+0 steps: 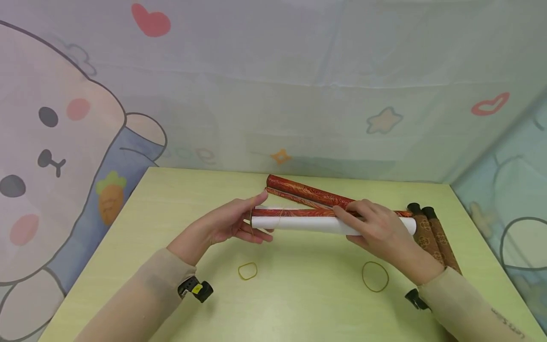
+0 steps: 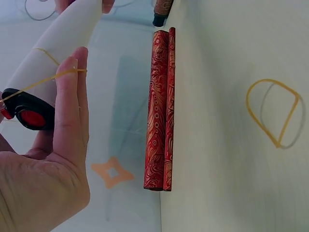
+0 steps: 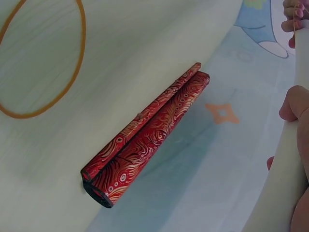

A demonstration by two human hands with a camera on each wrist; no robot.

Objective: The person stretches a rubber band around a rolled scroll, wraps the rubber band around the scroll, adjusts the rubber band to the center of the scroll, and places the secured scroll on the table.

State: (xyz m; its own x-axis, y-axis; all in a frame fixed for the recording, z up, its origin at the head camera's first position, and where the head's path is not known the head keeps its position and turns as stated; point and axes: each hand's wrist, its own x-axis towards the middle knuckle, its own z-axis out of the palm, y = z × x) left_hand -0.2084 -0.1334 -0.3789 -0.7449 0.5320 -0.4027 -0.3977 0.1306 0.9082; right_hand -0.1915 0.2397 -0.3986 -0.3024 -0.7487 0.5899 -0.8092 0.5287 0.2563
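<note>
A white roll (image 1: 303,224) with a red patterned rod along its far side is held level over the table. My right hand (image 1: 376,228) grips the roll right of its middle, thumb and fingers round it. At the roll's left end, my left hand (image 1: 239,221) has its fingers stretched out. A yellow rubber band (image 2: 36,85) is spread over those fingertips and runs across the roll's end, which has a black and red cap (image 2: 33,116). A band strand also crosses the white surface further along. Behind the roll lies a second red patterned scroll (image 1: 307,190), a thick rod beside a thinner one.
Two loose rubber bands lie on the table, one (image 1: 248,279) at the left and a larger one (image 1: 375,291) at the right. Brown patterned scrolls (image 1: 442,237) with black ends lie by the right forearm. A printed cloth (image 1: 265,95) hangs behind the table.
</note>
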